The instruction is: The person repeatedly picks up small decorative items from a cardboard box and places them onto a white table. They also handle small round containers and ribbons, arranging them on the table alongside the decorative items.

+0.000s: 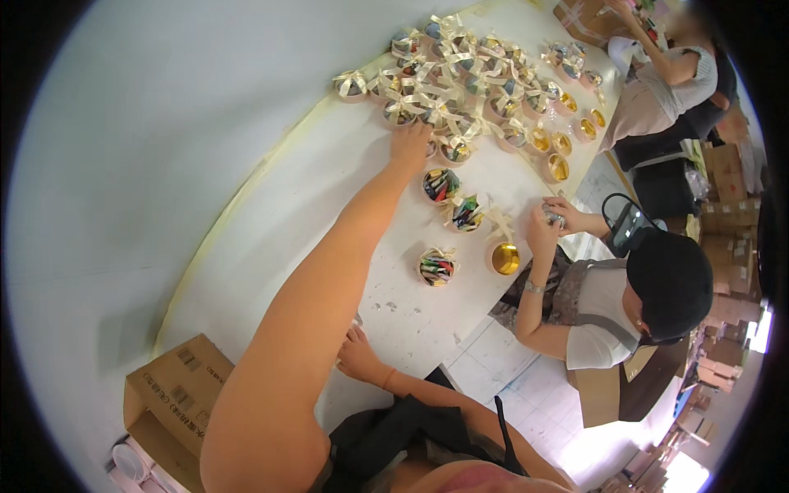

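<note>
My left hand [411, 141] reaches far across the white table [329, 156] to a crowd of round pink gift tubs [399, 113] tied with cream ribbons. Its fingers close on a tub [431, 149] at the near edge of that crowd, mostly covered by the hand. Close to my body, my right hand [360, 355] is low over the table with its fingers drawn together. A small shiny bit [357, 320] shows by its fingertips, too hidden by my left forearm to name. Between my hands and the co-worker are tubs filled with colourful packets [436, 268].
Across the table a co-worker in a black cap [670, 283] handles a small item beside a gold-lined tub [505, 258]. Another person [670, 90] works at the far end near a carton [588, 20]. An open cardboard box [181, 386] is at lower left.
</note>
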{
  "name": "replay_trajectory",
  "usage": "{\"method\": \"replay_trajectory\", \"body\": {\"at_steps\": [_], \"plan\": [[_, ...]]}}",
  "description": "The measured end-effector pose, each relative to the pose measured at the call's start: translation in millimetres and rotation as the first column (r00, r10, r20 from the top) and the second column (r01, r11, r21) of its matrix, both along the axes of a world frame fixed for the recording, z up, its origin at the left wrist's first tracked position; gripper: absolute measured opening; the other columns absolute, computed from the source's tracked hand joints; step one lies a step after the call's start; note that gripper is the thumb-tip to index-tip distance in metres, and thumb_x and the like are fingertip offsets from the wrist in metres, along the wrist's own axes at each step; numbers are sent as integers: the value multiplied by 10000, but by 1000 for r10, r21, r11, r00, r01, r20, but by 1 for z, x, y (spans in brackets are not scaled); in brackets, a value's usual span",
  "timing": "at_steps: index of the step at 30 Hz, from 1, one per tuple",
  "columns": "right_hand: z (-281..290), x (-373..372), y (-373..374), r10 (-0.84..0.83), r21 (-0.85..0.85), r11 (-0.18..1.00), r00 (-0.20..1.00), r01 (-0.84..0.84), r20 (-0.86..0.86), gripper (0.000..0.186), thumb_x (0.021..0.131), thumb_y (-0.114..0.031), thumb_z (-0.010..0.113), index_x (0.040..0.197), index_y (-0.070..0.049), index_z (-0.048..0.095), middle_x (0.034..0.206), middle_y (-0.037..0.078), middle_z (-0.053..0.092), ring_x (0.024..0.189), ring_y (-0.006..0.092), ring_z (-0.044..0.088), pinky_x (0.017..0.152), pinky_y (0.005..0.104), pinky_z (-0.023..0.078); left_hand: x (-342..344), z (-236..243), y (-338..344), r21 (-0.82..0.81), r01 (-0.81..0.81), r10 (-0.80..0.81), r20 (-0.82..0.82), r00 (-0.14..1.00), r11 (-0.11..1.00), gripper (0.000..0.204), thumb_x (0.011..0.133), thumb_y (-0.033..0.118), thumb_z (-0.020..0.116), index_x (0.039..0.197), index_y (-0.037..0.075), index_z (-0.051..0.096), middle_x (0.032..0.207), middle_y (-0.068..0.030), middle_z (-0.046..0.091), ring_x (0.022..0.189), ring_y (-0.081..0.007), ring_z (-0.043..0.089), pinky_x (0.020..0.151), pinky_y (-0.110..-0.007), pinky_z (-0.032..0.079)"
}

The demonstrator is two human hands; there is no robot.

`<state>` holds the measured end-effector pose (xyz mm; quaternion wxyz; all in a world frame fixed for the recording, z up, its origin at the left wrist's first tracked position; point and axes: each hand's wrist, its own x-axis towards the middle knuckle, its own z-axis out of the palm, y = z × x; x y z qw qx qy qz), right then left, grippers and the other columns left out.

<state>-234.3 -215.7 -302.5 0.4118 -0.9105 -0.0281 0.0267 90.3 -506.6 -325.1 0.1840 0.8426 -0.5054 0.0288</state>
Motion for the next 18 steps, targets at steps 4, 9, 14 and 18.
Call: {"method": "replay_trajectory", "body": {"at_steps": [4, 9, 14, 18], "plan": [[-2, -25, -14, -117, -16, 993, 983, 116, -140, 616, 722, -97, 697, 1318, -150, 550, 1452, 120, 421, 1375, 389, 330, 1100, 581, 286, -37, 33, 22, 251, -28, 77, -190, 979, 968, 766, 661, 302, 838, 1288, 96, 449, 1271, -156, 519, 1158, -331, 545, 867, -497, 499], [-19, -21, -6, 8, -92, 996, 999, -12, -45, 631, 739, -88, 677, 1351, -127, 526, 1446, 163, 440, 1351, 398, 369, 1088, 554, 305, -31, 19, 179, 255, -113, 207, -380, 902, 960, 714, 644, 361, 831, 1189, 92, 457, 1140, -172, 581, 978, -372, 635, 719, -482, 527], [-32, -13, -10, 64, -163, 984, 994, -79, -92, 776, 665, -168, 818, 1362, -110, 481, 1352, 224, 492, 1269, 388, 461, 1017, 497, 427, -24, 200, 374, -13, -438, 381, -469, 797, 899, 744, 649, 478, 844, 1138, 83, 445, 1021, -125, 632, 956, -280, 641, 820, -413, 505], [-13, -1, -20, 135, -217, 960, 970, -179, -200, 827, 595, -207, 868, 1327, -161, 484, 1310, 130, 511, 1166, 357, 516, 910, 475, 512, -103, 354, 576, -127, -717, 677, -252, 692, 686, 863, 644, 410, 888, 1277, 61, 417, 1134, -146, 624, 1024, -279, 637, 886, -386, 510]]}}
